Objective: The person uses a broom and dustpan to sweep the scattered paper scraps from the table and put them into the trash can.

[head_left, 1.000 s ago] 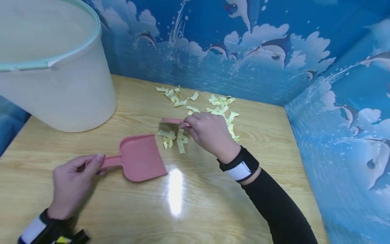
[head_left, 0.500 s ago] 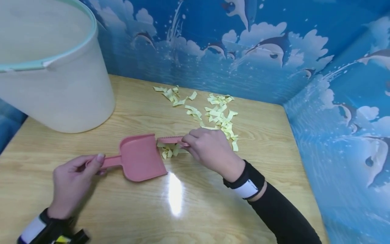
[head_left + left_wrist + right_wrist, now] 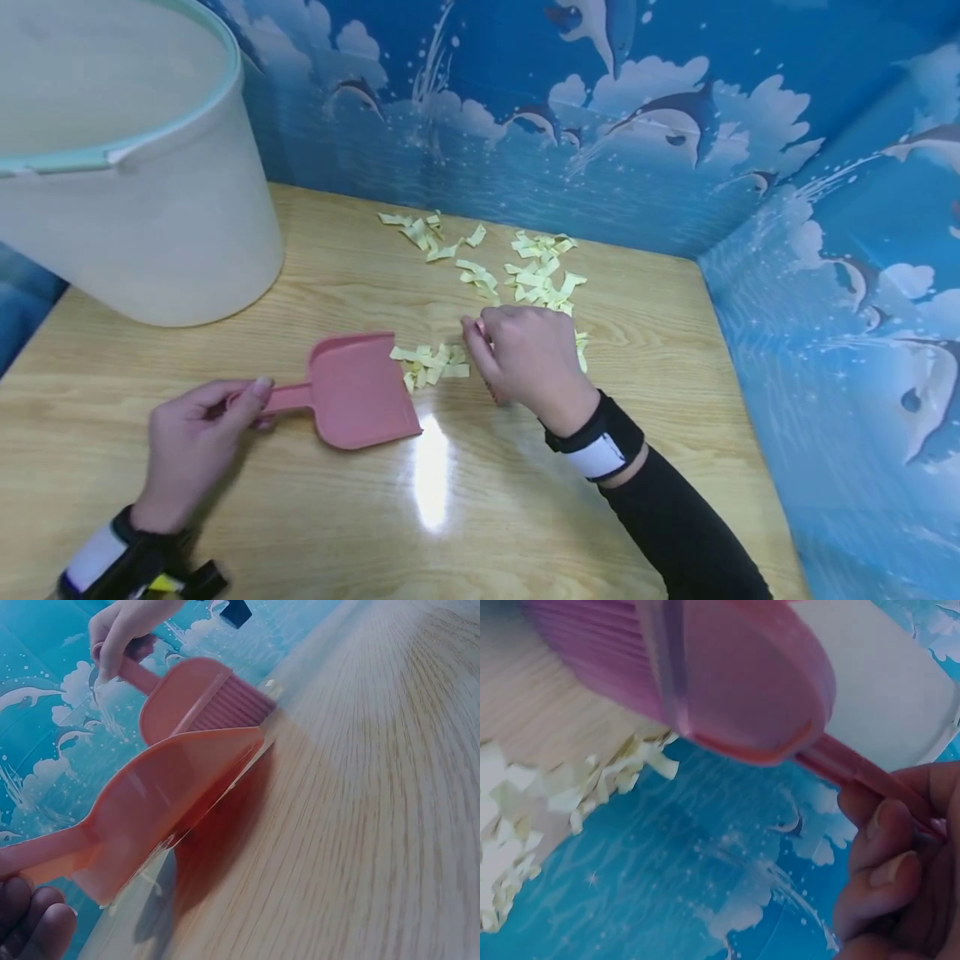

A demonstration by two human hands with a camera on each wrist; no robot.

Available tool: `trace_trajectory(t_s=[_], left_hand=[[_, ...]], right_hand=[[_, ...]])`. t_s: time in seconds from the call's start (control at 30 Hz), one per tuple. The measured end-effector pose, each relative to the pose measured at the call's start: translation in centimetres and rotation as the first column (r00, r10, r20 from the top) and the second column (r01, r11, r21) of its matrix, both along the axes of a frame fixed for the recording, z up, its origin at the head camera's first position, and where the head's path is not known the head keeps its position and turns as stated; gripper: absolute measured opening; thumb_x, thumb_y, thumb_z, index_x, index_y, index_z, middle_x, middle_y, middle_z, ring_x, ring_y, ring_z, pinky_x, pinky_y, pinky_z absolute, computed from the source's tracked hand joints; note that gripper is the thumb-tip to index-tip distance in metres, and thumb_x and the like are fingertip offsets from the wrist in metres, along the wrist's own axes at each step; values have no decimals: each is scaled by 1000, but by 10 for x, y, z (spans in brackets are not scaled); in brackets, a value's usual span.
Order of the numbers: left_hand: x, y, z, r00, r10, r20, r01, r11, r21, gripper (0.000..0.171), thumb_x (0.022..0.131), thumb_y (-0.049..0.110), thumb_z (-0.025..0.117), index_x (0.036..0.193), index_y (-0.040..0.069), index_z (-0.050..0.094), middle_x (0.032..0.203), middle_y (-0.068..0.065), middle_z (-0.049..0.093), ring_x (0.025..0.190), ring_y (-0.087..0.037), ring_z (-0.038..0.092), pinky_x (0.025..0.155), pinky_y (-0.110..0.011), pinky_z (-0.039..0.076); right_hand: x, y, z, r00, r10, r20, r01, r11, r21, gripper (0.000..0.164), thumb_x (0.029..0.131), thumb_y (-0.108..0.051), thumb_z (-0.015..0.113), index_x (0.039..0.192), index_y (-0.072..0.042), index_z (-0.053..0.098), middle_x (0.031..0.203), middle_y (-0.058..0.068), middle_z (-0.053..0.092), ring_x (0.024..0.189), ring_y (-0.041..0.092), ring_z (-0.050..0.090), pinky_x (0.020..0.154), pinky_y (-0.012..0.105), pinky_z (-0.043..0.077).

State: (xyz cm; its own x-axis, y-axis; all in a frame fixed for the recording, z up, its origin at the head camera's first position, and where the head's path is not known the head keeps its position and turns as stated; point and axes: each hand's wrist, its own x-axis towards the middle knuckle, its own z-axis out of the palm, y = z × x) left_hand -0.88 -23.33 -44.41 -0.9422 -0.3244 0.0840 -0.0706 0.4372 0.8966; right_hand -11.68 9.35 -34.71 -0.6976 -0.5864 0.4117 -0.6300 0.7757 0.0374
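My left hand (image 3: pixel 202 442) grips the handle of a pink dustpan (image 3: pixel 363 392), which lies on the wooden table with its wide edge to the right. Against that edge sits a small pile of pale yellow paper strips (image 3: pixel 431 365). My right hand (image 3: pixel 532 354) holds a pink hand brush (image 3: pixel 750 682) by its handle, just right of that pile; in the head view the hand hides most of the brush. The left wrist view shows its bristles (image 3: pixel 232 705) beyond the dustpan's rim. More paper strips (image 3: pixel 536 279) lie scattered behind the right hand.
A large whitish bucket (image 3: pixel 172 217) with a light green rim stands at the back left of the table (image 3: pixel 600 517). Blue dolphin-print sheeting (image 3: pixel 480 167) rises along the back and right edges.
The brush swept toward me, bringing strips against the dustpan's edge; it has since moved right and turned, baring the pile. The dustpan has shifted slightly right with my left hand.
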Motion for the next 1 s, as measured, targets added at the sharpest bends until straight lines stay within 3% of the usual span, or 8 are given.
trace_trajectory(t_s=[0.1,0.27,0.5,0.73,1.0], left_hand=[[-1,3,-2,1000,-13,-10,13,1000,16,13,93,18,72,95,6,76,70,6,73,58,-15,63,48,-20,46],[-2,9,-6,999,-29,-26,31,998,47,12,93,15,73,95,4,76,70,3,73,57,-12,65,48,-19,49],[-3,17,-10,998,-57,22,55,995,88,18,94,20,71,101,3,75,78,5,75,62,-12,71,53,-21,56],[-3,25,-16,991,-120,62,110,984,143,28,98,25,66,107,0,72,82,0,76,67,-13,73,60,-22,59],[-6,28,-18,987,-130,98,105,968,229,35,100,29,61,115,-2,68,93,10,75,73,-15,75,70,-24,61]], right_hand=[[0,-11,-3,1000,10,2,-10,1000,-7,47,101,-31,48,56,-22,38,46,-9,31,38,9,33,32,25,20],[7,-33,-1,997,77,-26,-78,996,-33,48,100,-33,53,56,-22,36,47,-10,30,37,6,30,32,24,18],[19,-46,8,987,157,-45,-161,979,-125,51,100,-40,55,57,-22,35,49,-11,29,39,4,28,33,23,17],[27,-27,28,982,161,-94,-176,967,-184,47,103,-31,44,58,-19,38,49,-9,30,41,5,26,35,21,16],[28,11,50,986,70,-154,-112,953,-282,46,101,-31,48,59,-18,38,50,-7,32,42,6,27,36,23,16]])
